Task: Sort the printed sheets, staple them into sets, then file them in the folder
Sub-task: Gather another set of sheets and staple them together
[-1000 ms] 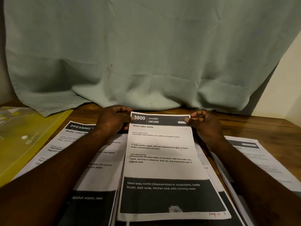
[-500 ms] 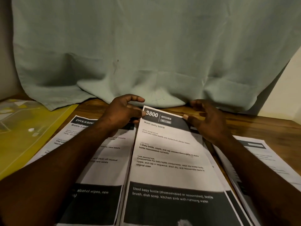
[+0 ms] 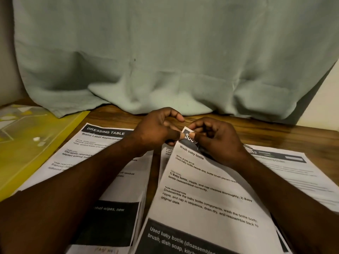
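Both your hands have closed in on one corner. A second ago they held the sheet by its two far corners, well apart; now they meet at its far left corner, and the sheet has swung askew.

Nearest you, the sheet (image 3: 205,202) shows a dark band with white print about a used baby bottle. Further up, black text runs under the heading "Wash baby bottle". The paper is thin and slightly rippled. It lies tilted over more paper in the middle of the surface (image 3: 275,132), with its far corner lifted.

To its left is the left pile (image 3: 95,156), headed "Dressing table", with a handwritten mark at its near edge. To its right is the right pile (image 3: 297,173), too blurred to read.

Further out, your left hand (image 3: 157,131) pinches the sheet's corner, thumb on top. Your right hand (image 3: 220,143) curls its fingers onto the same corner, touching the left.

At far left the yellow folder (image 3: 42,153) lies flat; I cannot tell what it holds. Beyond it all, a pale green cloth (image 3: 165,61) hangs down to the wood.

I judge that you are at the sorting stage. Piles are laid out and no stapler is in view, so stapling and filing are left to do.
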